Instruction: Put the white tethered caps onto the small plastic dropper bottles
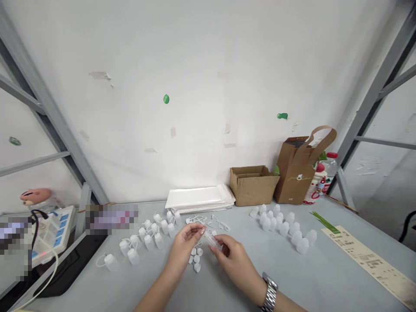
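My right hand (232, 255) grips a small translucent plastic bottle (212, 241), tilted with its upper end toward the left. At that upper end the thumb and fingers of my left hand (186, 242) are pinched together; whether a small part is between them as well is hidden. Beneath and between the hands lie several loose white caps (196, 259). White looped straps (221, 223) rest on the table just beyond my fingers. To the left stand several capped bottles with strap loops (132, 256). Off to the right is a group of bottles without straps (284, 229).
White padded envelopes (199, 197), a cardboard box (251, 186) and a brown paper bag (294, 177) line the wall. A printed paper strip (367, 260) lies right. A power strip (58, 234) with cables and a black mat (78, 260) are left.
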`<act>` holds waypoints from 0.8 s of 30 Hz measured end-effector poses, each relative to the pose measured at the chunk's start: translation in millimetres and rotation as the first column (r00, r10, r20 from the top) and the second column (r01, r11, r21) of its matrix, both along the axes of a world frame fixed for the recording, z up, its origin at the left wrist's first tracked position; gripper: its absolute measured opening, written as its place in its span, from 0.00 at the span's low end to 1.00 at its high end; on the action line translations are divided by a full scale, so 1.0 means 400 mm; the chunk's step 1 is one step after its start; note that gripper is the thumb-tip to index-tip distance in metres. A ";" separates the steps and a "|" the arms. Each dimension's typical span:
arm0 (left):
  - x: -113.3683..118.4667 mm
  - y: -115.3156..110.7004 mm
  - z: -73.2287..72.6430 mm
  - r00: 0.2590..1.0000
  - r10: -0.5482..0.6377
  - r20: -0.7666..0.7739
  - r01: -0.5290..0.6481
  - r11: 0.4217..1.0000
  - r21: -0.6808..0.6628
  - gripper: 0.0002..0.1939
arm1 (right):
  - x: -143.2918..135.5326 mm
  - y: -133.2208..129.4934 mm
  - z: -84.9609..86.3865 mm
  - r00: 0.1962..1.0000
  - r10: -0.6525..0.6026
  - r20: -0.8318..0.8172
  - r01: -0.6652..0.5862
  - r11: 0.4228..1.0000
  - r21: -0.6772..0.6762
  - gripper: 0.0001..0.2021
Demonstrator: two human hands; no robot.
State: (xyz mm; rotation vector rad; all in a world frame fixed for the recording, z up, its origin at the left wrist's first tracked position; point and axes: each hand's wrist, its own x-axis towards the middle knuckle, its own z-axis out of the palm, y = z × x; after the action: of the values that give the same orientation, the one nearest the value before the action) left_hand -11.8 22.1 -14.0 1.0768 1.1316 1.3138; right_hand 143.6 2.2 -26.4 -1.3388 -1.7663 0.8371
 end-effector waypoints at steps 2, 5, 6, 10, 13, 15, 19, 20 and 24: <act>0.000 -0.001 0.005 0.999 -0.004 -0.042 0.006 0.999 0.035 0.13 | 0.003 0.002 0.001 1.000 -0.011 0.001 0.011 1.000 0.002 0.12; 0.001 0.000 0.002 0.996 -0.005 -0.093 0.014 0.995 0.099 0.13 | 0.004 0.003 0.000 1.000 -0.004 -0.004 0.004 1.000 0.000 0.13; 0.002 0.000 -0.001 0.995 -0.002 -0.103 0.015 0.993 0.121 0.13 | 0.004 0.003 -0.001 1.000 0.000 -0.003 0.000 1.000 -0.002 0.12; 0.008 -0.003 -0.012 0.992 0.020 -0.122 0.003 0.983 0.184 0.12 | -0.002 0.001 -0.004 1.000 0.013 0.003 -0.013 1.000 -0.018 0.11; 0.012 -0.008 -0.009 0.993 0.025 -0.115 -0.002 0.980 0.197 0.12 | -0.004 0.000 -0.006 1.000 0.018 0.004 -0.018 1.000 -0.013 0.10; 0.013 -0.012 -0.003 0.993 0.030 -0.112 -0.007 0.979 0.202 0.12 | -0.003 0.001 -0.007 1.000 0.016 0.005 -0.016 1.000 -0.010 0.10; 0.014 -0.018 0.007 0.994 0.028 -0.110 -0.006 0.981 0.195 0.12 | -0.002 0.003 -0.006 1.000 0.015 0.023 -0.015 1.000 -0.007 0.09; 0.014 -0.018 0.009 0.995 0.028 -0.101 -0.008 0.982 0.191 0.12 | -0.002 0.003 -0.005 0.999 0.017 0.027 -0.016 1.000 -0.005 0.09; 0.015 -0.016 0.010 0.999 0.028 -0.033 -0.023 0.988 0.154 0.13 | -0.004 -0.002 0.001 0.999 0.021 0.042 -0.021 1.000 0.002 0.08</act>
State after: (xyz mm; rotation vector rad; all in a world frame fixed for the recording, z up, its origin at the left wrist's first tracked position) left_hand -5.7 15.8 -10.1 1.2055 1.0871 1.4252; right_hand 142.1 1.5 -26.0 -1.3470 -1.8160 0.8234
